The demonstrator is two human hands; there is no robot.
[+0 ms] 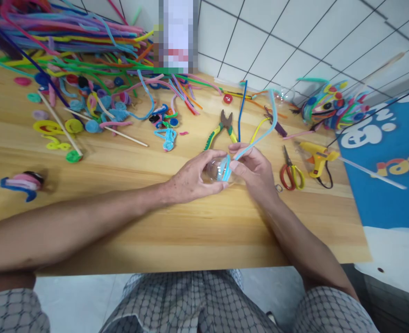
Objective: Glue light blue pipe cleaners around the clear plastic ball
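Observation:
My left hand grips a small clear plastic ball just above the wooden table. A light blue pipe cleaner is wrapped around the ball and its free end rises up and to the right. My right hand pinches that pipe cleaner beside the ball, fingers closed on it. Both hands meet near the middle of the table.
A big heap of colourful pipe cleaners and coiled discs fills the back left. Pliers, red-handled scissors and a yellow glue gun lie right of the hands. A finished pipe-cleaner piece sits at the back right beside a blue board.

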